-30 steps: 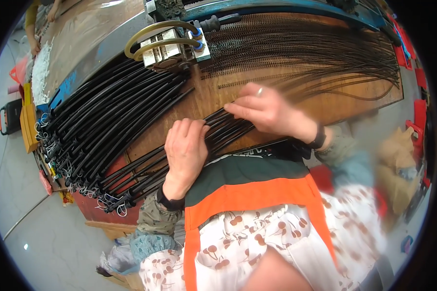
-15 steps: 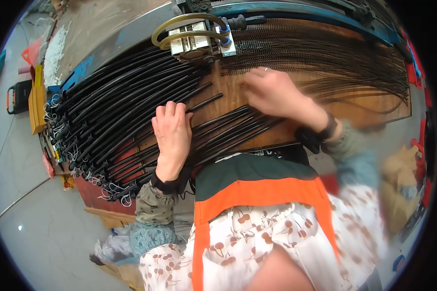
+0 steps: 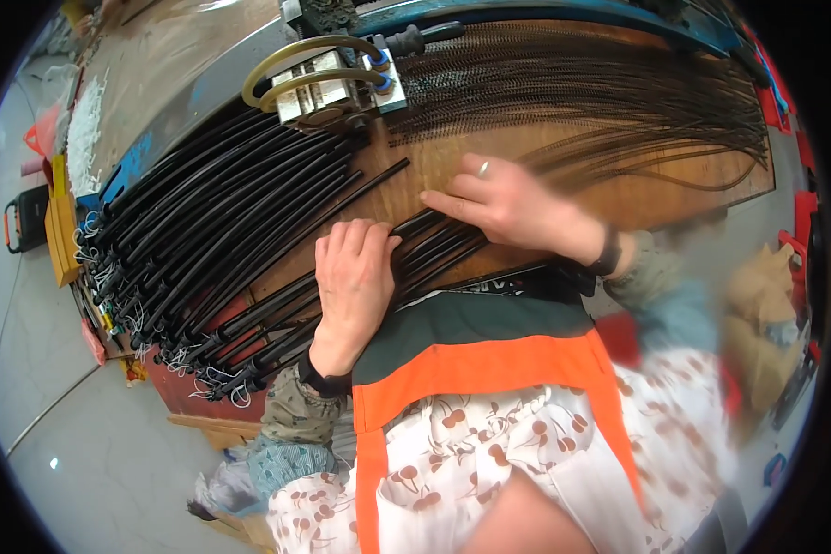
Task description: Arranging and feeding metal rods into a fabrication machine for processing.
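My left hand (image 3: 353,284) is palm down over the near group of long black tubes (image 3: 272,305), fingers curled around them and thumb at the right side. To its right, my right hand (image 3: 512,210) is just above the right ends of these tubes. Its index finger stretches left, apart from the other fingers, which bend a little; the thumb is hidden, and nothing shows in its grasp. A larger row of black tubes (image 3: 212,203) fans out to the left, with white loops of string at the far-left ends. One tube (image 3: 379,180) sticks out between both groups.
A metal clamp-like machine head (image 3: 328,88) with two yellowish hoses (image 3: 319,48) stands over the table's far side. Many thin dark coil springs (image 3: 563,83) lie at the back right on the wooden tabletop (image 3: 674,205). A yellow box (image 3: 62,222) is at the left edge.
My left hand has shifted right and nearer. The right hand has come down toward the near tubes, its index finger now stretched out. The view has turned slightly, so the machine appears farther left.
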Action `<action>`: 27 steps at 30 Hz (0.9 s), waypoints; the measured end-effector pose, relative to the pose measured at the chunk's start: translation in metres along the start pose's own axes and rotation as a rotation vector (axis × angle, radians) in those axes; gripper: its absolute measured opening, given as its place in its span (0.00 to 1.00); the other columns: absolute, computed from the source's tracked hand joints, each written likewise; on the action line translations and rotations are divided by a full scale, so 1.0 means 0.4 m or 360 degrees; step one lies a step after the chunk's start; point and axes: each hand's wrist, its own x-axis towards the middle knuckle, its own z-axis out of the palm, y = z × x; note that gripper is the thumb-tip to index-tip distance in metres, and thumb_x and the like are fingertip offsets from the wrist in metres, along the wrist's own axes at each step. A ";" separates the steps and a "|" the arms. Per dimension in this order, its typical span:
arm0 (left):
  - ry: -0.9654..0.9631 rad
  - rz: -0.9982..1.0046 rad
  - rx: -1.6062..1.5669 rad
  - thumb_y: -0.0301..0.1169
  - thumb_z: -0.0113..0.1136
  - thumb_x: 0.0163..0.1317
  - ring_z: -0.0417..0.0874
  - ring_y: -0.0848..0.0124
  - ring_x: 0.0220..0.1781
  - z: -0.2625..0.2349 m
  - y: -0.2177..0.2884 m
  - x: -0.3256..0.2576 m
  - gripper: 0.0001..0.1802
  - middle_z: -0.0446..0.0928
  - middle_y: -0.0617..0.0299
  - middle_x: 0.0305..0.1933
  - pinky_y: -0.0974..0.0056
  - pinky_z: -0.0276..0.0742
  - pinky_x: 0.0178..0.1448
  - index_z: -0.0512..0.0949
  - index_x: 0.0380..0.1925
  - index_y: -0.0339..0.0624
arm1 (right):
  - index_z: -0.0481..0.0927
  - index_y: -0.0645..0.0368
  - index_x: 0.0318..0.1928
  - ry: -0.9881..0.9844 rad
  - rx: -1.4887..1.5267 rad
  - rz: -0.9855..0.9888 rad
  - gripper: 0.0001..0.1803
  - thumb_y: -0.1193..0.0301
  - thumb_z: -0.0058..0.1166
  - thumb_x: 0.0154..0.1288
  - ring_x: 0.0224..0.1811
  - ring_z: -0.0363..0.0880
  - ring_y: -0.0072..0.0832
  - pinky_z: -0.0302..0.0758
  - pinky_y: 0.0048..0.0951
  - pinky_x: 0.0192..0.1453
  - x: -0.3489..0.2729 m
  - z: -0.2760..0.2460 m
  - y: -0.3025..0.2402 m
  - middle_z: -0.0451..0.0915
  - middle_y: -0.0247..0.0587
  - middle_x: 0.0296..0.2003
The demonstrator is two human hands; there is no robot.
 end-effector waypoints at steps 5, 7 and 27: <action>-0.0210 0.0042 0.0079 0.45 0.75 0.49 0.71 0.53 0.58 0.026 0.055 -0.009 0.41 0.72 0.52 0.56 0.50 0.66 0.60 0.73 0.63 0.41 | 0.77 0.58 0.61 0.0038 -0.0032 0.0132 0.37 0.54 0.69 0.53 0.52 0.75 0.44 0.72 0.45 0.60 -0.069 -0.084 0.044 0.79 0.43 0.47; -0.0283 0.0062 0.0133 0.41 0.74 0.49 0.73 0.54 0.54 0.035 0.057 -0.006 0.41 0.73 0.51 0.50 0.52 0.68 0.57 0.71 0.62 0.38 | 0.76 0.58 0.60 -0.0165 -0.0044 0.0321 0.45 0.51 0.75 0.42 0.54 0.74 0.46 0.69 0.47 0.63 -0.113 -0.132 0.064 0.79 0.43 0.49; -0.0598 -0.0027 -0.0003 0.40 0.66 0.61 0.83 0.39 0.34 -0.026 0.065 0.120 0.22 0.81 0.41 0.28 0.40 0.78 0.38 0.71 0.45 0.38 | 0.83 0.49 0.47 -0.0382 -0.0119 0.0911 0.19 0.70 0.63 0.51 0.38 0.86 0.45 0.81 0.45 0.41 -0.208 -0.210 0.183 0.84 0.45 0.31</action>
